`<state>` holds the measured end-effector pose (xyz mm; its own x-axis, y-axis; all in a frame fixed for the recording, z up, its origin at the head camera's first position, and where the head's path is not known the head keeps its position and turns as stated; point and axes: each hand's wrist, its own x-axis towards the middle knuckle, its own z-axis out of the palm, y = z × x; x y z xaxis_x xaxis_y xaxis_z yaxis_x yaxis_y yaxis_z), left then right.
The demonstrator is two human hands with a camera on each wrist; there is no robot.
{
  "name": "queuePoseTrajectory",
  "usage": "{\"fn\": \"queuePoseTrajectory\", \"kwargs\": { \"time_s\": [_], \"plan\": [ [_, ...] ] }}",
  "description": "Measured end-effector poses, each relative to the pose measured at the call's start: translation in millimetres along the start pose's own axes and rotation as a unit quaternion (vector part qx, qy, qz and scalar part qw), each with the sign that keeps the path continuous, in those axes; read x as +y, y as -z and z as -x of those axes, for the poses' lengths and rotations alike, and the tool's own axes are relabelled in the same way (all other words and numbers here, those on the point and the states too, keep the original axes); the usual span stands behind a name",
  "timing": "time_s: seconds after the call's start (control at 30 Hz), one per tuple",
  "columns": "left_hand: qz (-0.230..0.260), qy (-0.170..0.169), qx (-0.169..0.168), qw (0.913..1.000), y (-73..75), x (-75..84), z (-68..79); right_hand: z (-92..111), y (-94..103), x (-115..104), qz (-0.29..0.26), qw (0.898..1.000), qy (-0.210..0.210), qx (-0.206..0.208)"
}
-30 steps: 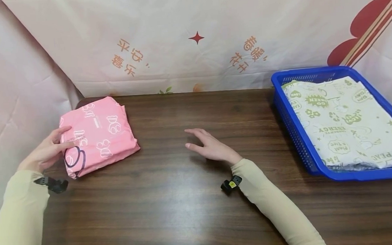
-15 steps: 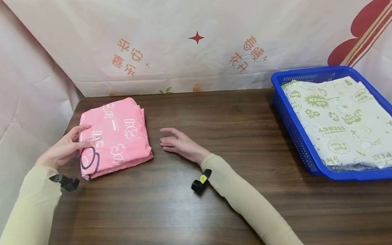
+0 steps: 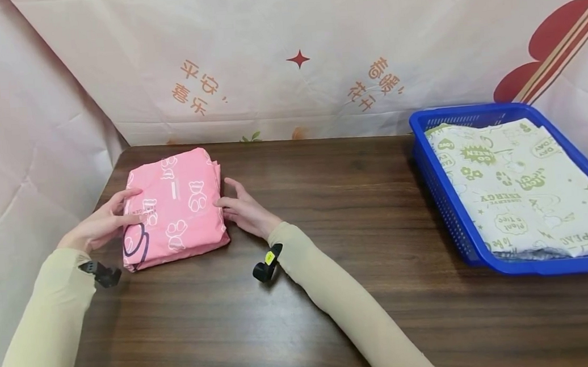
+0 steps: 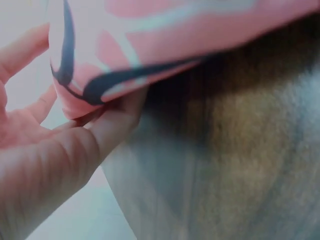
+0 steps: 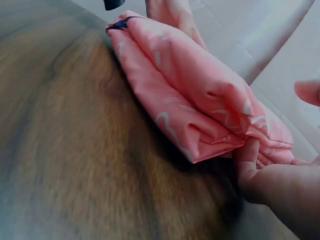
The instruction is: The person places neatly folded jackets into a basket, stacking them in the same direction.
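Observation:
A folded pink cloth bundle [image 3: 172, 206] with white printed figures and a dark looped line lies on the wooden table at the left. On its left edge, my left hand [image 3: 103, 222] grips it; in the left wrist view, one finger reaches under the bundle's lower edge. My right hand [image 3: 248, 210] touches the right side with extended fingers. From the right wrist, a fingertip [image 5: 248, 150] shows against the loose folds of that side, while another digit stands apart. The bundle hides some fingertips of both hands.
A blue plastic basket [image 3: 442, 218] stands at the table's right, holding folded white cloth [image 3: 525, 190] with green print. Behind the brown table [image 3: 319, 176] hangs a pale printed curtain [image 3: 262, 26], which also closes off the left side.
The pink bundle has shifted right with my left hand on it, then stopped. My right hand has come leftward from mid-table and now meets the bundle's right side.

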<state>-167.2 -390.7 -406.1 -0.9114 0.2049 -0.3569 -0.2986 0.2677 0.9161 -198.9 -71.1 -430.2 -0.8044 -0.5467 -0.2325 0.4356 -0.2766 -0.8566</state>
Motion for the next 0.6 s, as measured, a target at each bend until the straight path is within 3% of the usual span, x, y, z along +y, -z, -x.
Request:
{"fn": "queuePoseTrajectory", "kwargs": {
  "time_s": [0.07, 0.17, 0.27, 0.33, 0.43, 0.6],
  "plan": [
    [-0.001, -0.003, -0.002, 1.0000, -1.2, 1.2, -0.8, -3.2, -1.5, -0.2, 0.025, 1.000, 0.004, -0.001],
    [-0.004, -0.009, -0.005, 0.9999, -3.7, 3.7, -1.0, -5.5, -3.0, -0.5, 0.124, 0.992, 0.032, -0.008],
    [-0.012, -0.014, -0.010, 0.9998, -6.9, 5.6, -0.2, -6.6, -3.1, -1.2, 0.247, 0.966, 0.071, -0.008],
    [-0.022, -0.013, -0.013, 0.9996, -9.0, 6.6, 0.4, -6.6, -2.4, -2.4, 0.295, 0.952, 0.086, -0.005],
    [-0.039, -0.012, -0.013, 0.9991, -11.9, 9.2, 1.0, -7.0, 0.3, -4.3, 0.311, 0.946, 0.093, 0.004],
    [-0.059, -0.016, -0.005, 0.9981, -16.1, 18.4, 2.8, -6.3, 6.0, -9.7, 0.280, 0.954, 0.106, 0.004]
  ]
}}
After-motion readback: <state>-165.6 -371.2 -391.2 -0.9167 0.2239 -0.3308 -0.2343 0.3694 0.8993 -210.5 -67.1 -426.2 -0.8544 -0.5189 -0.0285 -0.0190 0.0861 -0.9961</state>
